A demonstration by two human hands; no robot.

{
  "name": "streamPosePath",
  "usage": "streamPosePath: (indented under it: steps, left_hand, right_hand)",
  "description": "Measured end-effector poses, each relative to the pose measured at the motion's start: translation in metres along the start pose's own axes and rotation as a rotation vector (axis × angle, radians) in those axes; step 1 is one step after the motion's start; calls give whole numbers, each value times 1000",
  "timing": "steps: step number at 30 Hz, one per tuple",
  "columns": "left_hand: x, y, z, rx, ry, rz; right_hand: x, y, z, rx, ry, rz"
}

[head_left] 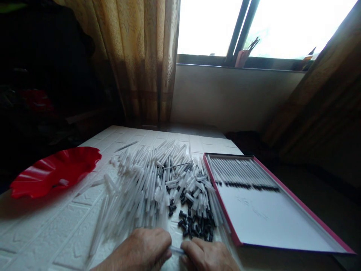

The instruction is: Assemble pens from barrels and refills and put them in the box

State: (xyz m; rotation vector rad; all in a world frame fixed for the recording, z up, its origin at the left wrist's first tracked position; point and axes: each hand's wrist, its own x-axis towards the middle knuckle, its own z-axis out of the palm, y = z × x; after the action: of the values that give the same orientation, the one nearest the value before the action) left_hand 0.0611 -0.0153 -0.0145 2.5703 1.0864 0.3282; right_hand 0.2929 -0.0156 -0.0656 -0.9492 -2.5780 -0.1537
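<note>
My left hand (143, 246) and my right hand (210, 256) are at the near edge of the table, both closed with the knuckles up. A thin, pale pen barrel (176, 250) spans the short gap between them, one end in each grip. Fingers cover most of it, so I cannot see whether a part is fitted to either end. Just beyond my right hand lies a heap of small black plugs (194, 226). Clear pen caps (197, 190) are piled behind them. A large spread of translucent pen barrels (141, 188) fills the table beyond my left hand.
To the right, a shallow box (262, 222) with pink-red sides holds a row of pens (239, 171), their black ends toward me. A wavy red plastic dish (62, 169) sits at the left. Thin dark refills (180, 165) lie on the pile. Behind are a curtain (141, 56) and window.
</note>
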Motion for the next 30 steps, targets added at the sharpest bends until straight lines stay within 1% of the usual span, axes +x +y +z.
streamPosePath:
  steps: [4,7,9,12,14,16,18,19,21,22,25,27,30]
  left_hand:
    - [-1,1,-3,-39,43,-30]
    - [0,0,-9,-70,49,-12]
    - [1,-2,-15,-87,81,-11]
    - [4,-7,-19,-162,153,-36]
    - [6,-11,-19,-242,211,-53]
    - [9,-14,-17,-308,283,-66]
    - [11,-16,-15,-333,374,-80]
    - [12,-17,-14,-331,406,-83]
    - [14,-18,-12,-302,458,-64]
    - [14,-18,-10,-283,485,-41]
    - [14,-24,-5,-227,550,13]
    - [12,-29,-2,-192,594,22]
    - [11,-35,-1,-144,653,37]
  right_hand:
    - [3,0,1,79,-48,65]
    - [7,4,-9,197,-44,157]
    - [8,7,-22,276,-45,218]
    - [5,13,-50,308,-58,256]
    - [1,18,-71,324,-39,278]
    - [-1,28,-91,317,-30,339]
    - [1,44,-109,253,-52,469]
    - [5,56,-115,183,-68,579]
    - [16,82,-124,-23,-97,868]
    - [23,96,-125,-70,-106,946]
    - [46,129,-116,-131,-162,1056]
    - [60,141,-104,-146,-215,1089]
    - [74,147,-87,-166,-276,1110]
